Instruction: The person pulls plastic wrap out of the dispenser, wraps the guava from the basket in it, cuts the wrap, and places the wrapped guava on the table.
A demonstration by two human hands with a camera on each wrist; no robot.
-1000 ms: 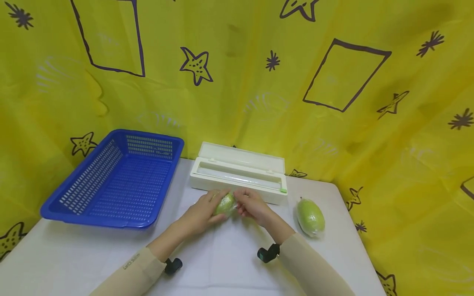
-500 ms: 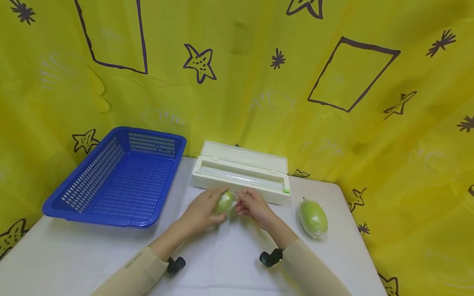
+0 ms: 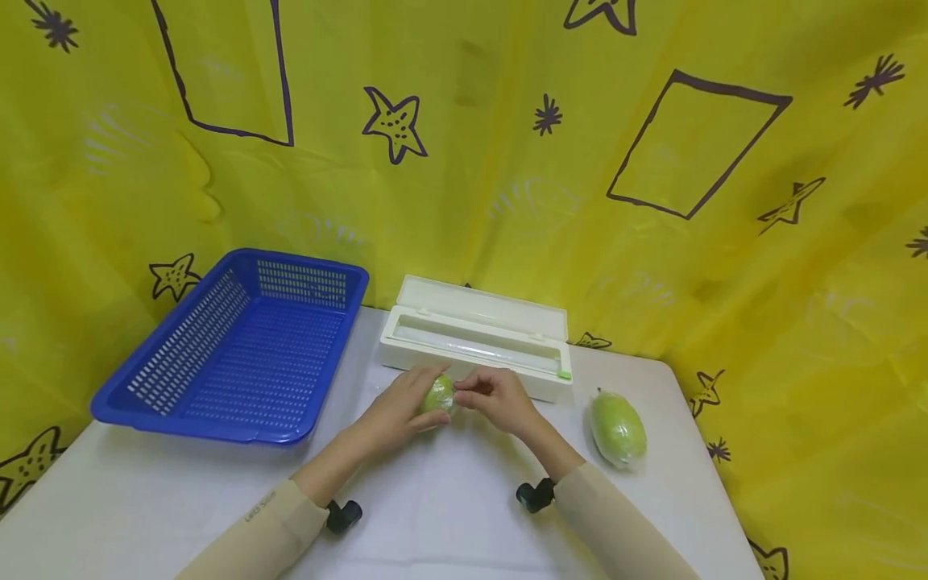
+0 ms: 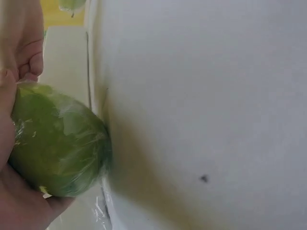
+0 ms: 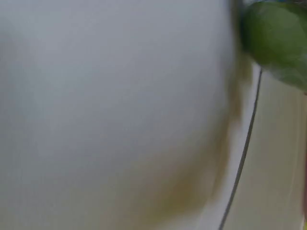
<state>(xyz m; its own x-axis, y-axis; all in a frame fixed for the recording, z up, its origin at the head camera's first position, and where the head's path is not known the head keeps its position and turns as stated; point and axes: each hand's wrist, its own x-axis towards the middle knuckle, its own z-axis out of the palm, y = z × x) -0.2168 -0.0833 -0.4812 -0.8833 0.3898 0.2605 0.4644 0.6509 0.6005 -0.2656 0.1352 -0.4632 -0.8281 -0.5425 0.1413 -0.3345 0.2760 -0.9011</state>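
An oval green fruit [image 3: 439, 394] wrapped in clear cling film is held just in front of the white box. My left hand [image 3: 397, 408] grips it from the left, fingers over the far side and thumb on the near side. At the fruit's right end, my right hand [image 3: 499, 398] pinches the cling film between thumb and forefinger. The left wrist view gives the wrapped fruit [image 4: 60, 141] close up, its film creased and shiny. In the right wrist view only part of the fruit [image 5: 278, 40] shows, blurred.
Behind the hands stands a white cling film box [image 3: 406, 354], lid raised, with a film roll [image 3: 471, 348] inside. A blue basket [image 3: 304, 427] is at the left. Another wrapped green fruit [image 3: 619, 429] lies to the right on the white table [image 3: 464, 515]. A yellow curtain [image 3: 464, 201] hangs behind.
The right hand's thumb has straightened toward the fruit, and its fingertips have come close against the fruit's end. The left hand keeps its grip. The head view has shifted slightly.
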